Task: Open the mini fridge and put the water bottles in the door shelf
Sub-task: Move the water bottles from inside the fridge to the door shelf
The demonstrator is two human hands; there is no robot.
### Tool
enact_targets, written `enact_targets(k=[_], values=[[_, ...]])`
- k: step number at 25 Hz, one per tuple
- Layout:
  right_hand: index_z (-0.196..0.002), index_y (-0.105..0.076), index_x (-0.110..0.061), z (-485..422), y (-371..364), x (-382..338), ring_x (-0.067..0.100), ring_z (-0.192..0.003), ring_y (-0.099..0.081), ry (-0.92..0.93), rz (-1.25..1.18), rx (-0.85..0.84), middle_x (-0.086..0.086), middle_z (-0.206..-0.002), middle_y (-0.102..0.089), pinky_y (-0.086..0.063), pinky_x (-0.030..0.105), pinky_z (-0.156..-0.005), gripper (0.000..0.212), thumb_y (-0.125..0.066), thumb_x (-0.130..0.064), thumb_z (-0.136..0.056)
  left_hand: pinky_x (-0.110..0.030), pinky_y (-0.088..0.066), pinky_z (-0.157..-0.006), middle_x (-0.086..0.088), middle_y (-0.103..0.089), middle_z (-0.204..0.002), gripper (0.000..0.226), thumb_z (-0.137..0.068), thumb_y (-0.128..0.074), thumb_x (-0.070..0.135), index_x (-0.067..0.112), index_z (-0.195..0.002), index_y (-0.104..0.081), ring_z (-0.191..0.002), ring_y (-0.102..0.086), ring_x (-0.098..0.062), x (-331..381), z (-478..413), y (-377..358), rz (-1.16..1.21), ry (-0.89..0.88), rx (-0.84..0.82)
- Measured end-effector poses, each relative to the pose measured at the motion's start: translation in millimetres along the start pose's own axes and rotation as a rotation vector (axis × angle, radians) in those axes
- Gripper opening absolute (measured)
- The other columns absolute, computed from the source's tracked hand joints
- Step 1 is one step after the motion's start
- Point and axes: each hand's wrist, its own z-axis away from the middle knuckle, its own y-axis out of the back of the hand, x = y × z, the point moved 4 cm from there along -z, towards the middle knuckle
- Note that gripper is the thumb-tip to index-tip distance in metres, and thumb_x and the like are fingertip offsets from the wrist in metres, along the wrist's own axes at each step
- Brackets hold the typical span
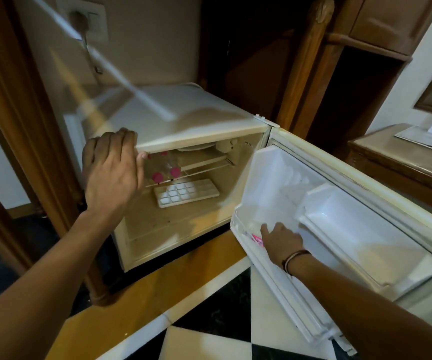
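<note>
The white mini fridge (183,118) stands with its door (365,178) swung wide to the right. My left hand (111,165) grips the front left corner of the fridge top. Two clear water bottles with pink caps (166,168) lie on the wire shelf inside. My right hand (282,240) reaches down into the lower door shelf (238,229), its fingers closed on a clear water bottle with a pink label (255,236). Most of that bottle is hidden by my hand and the shelf wall.
A white ice tray (186,192) lies on the fridge floor. A second door bin (360,216) sits to the right in the door. Wooden posts flank the fridge, and a wooden side table (391,157) with papers stands at the right. The floor is tiled.
</note>
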Motion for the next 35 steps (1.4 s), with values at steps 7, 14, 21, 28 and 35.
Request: enact_targets(k=[7,14,21,28,35], values=[[-0.128,-0.056,-0.006,-47.5,96.0,-19.6,0.036,-0.112,-0.061,0.036,-0.082,0.310,0.019,-0.125,-0.059,-0.051,0.040,-0.092,0.032,-0.062,-0.008,-0.096,-0.052,-0.033,-0.117,-0.020,-0.063,-0.148,0.047,-0.117,-0.038,0.036,0.007,-0.149,-0.057,-0.135,-0.055,-0.040,0.9,1.1,-1.7,0.040,0.024,0.022],[-0.121,-0.062,-0.004,-78.5,91.8,17.9,0.041,-0.104,-0.064,0.034,-0.272,0.328,0.021,-0.119,-0.062,-0.054,0.047,-0.093,0.026,-0.057,-0.002,-0.095,-0.052,-0.036,-0.114,-0.020,-0.064,-0.149,0.047,-0.119,-0.038,0.034,0.005,-0.150,-0.058,-0.134,-0.057,-0.040,-7.8,2.3,-7.5,0.025,-0.050,0.068],[-0.108,-0.070,-0.014,-68.1,126.9,-61.3,0.030,-0.091,-0.070,0.272,-0.483,0.610,0.007,-0.094,-0.070,-0.051,0.034,-0.068,0.021,-0.074,-0.022,-0.089,-0.049,-0.023,-0.130,-0.013,-0.062,-0.155,0.051,-0.119,-0.033,0.038,0.011,-0.153,-0.059,-0.145,-0.051,-0.031,-7.4,2.7,-21.9,-0.026,-0.003,0.174],[-0.119,-0.064,-0.014,-114.5,116.4,-165.9,0.031,-0.107,-0.065,0.206,-0.958,0.493,0.011,-0.116,-0.068,-0.054,0.039,-0.079,0.029,-0.065,-0.034,-0.098,-0.052,0.000,-0.137,-0.017,-0.054,-0.168,0.055,-0.119,-0.038,0.036,0.003,-0.163,-0.047,-0.162,-0.043,-0.033,-7.1,5.3,-29.9,-0.208,-0.018,0.224],[-0.101,-0.075,-0.010,-167.5,129.8,-188.8,0.041,-0.099,-0.069,-0.134,-1.194,0.426,0.020,-0.108,-0.073,-0.042,0.031,-0.069,0.038,-0.066,-0.046,-0.093,-0.044,0.022,-0.134,-0.020,-0.041,-0.176,0.064,-0.118,-0.041,0.043,0.002,-0.167,-0.039,-0.166,-0.032,-0.031,-9.3,0.7,-32.6,-0.279,-0.088,0.190]])
